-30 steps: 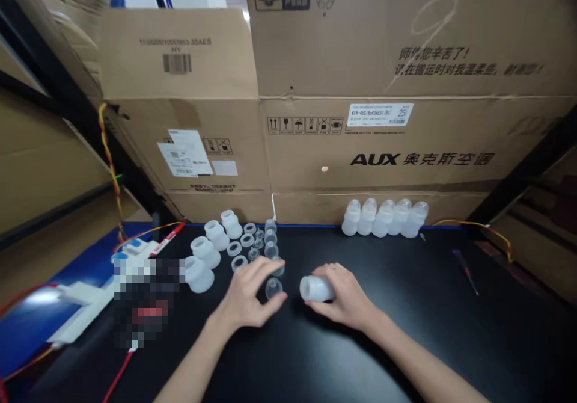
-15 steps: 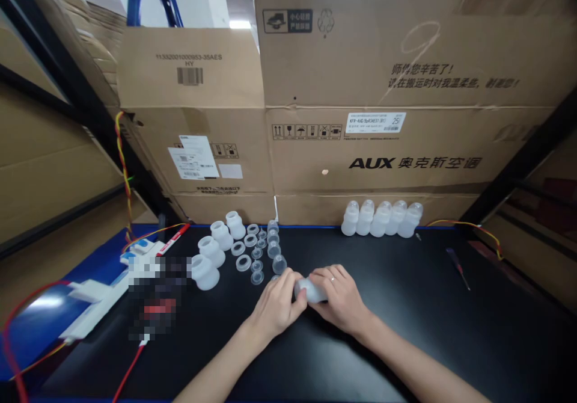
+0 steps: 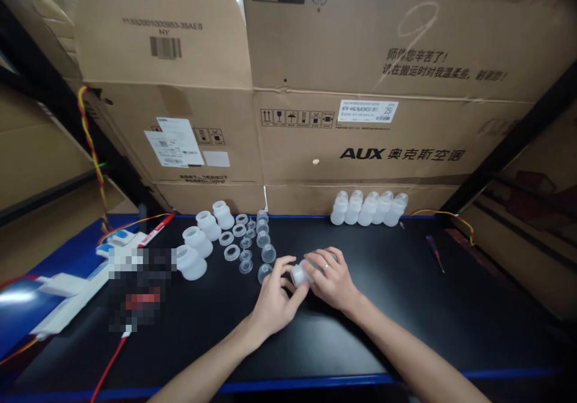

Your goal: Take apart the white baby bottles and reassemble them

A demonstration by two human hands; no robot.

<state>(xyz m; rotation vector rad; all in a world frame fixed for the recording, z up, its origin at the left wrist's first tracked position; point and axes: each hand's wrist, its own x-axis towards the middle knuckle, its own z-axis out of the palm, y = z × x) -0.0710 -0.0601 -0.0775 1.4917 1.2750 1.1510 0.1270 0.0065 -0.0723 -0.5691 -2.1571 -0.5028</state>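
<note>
Both hands meet over the middle of the black table (image 3: 406, 313). My right hand (image 3: 332, 281) is wrapped round a small white plastic bottle (image 3: 299, 274) lying on its side, mouth to the left. My left hand (image 3: 276, 298) pinches at the bottle's mouth end with thumb and fingers; what sits under the fingertips is hidden. Just left of the hands stand loose clear caps (image 3: 265, 252), flat white rings (image 3: 231, 252) and three open white bottle bodies (image 3: 191, 263).
A row of several capped white bottles (image 3: 368, 208) stands at the table's back edge against stacked cardboard boxes (image 3: 360, 144). A small screwdriver (image 3: 434, 252) lies at right. White parts, a blurred patch and red-yellow wires (image 3: 92, 144) occupy the left side.
My left hand took a clear cap from the table and came to the bottle's mouth. The bottle stays in my right hand. The view shifted slightly.
</note>
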